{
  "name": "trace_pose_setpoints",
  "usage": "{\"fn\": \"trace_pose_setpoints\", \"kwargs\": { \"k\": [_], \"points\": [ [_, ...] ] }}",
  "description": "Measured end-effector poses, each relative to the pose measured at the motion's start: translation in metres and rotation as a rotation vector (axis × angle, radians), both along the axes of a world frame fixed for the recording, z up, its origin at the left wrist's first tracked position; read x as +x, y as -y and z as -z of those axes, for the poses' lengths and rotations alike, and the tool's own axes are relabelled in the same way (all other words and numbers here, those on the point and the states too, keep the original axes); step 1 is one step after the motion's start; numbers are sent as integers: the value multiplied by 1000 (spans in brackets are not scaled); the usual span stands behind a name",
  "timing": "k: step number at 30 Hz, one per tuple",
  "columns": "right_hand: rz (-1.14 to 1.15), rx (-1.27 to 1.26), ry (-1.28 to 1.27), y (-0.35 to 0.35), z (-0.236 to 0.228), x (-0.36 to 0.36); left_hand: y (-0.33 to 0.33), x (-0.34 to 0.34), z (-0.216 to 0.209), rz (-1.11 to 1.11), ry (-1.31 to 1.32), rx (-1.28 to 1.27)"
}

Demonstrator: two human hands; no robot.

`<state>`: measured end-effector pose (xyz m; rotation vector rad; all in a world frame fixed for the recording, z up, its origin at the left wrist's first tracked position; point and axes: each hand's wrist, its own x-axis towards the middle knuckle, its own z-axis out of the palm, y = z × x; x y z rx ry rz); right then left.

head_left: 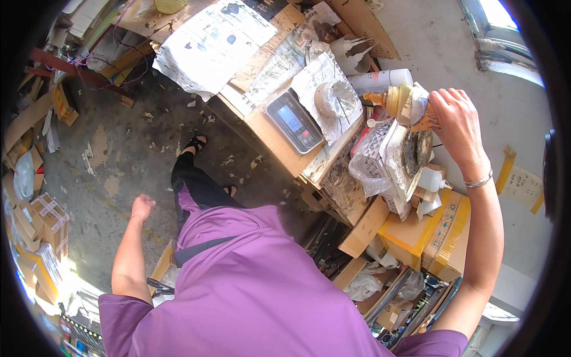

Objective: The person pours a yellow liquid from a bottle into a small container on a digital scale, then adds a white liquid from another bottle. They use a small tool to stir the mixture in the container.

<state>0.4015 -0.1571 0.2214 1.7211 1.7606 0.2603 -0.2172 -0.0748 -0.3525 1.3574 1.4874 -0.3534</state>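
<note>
My right hand (pixel 461 128), with a bangle on its wrist, is raised at the right with its fingers wrapped round a bottle (pixel 423 116). The bottle has an orange label and tilts left, its yellowish, residue-coated neck end away from my palm. Below it lies a pale foam block (pixel 394 156) bearing a dark, crusted round piece (pixel 417 153). Left of the bottle, a digital scale (pixel 292 121) with a lit blue screen rests on the bench beside a round cup (pixel 335 99) on a foil-like sheet. Down at my left side hangs my left hand (pixel 143 208), fingers curled and nothing in them.
Behind the scale stand a white cylinder (pixel 383 80) and nozzle bottles (pixel 355 55). Stained paper (pixel 217 44) covers the bench's far left. A taped carton (pixel 425 235) and a small white nozzle bottle (pixel 432 178) are near my right arm. Scraps litter the floor (pixel 119 143).
</note>
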Motion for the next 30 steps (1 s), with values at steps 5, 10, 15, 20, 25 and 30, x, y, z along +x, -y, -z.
{"fn": "trace_pose_setpoints", "kwargs": {
  "k": [5, 10, 15, 20, 25, 30],
  "points": [
    [18, 20, -29, 0, 0, 1, -2, 0, -3, -15, 3, -6],
    [60, 41, -70, 2, 4, 5, -6, 4, -9, -37, -3, -24],
    [112, 48, -105, 4, 6, 9, -12, 11, -24, -9, -32, -18],
    [178, 48, -138, 6, 8, 15, -15, 8, -22, 4, -33, -19],
    [224, 133, -228, 10, 11, 14, -17, 18, -30, -3, -25, -9],
    [382, 118, -312, 10, 9, 18, -21, 27, -47, -17, -19, -9]
  ]
}}
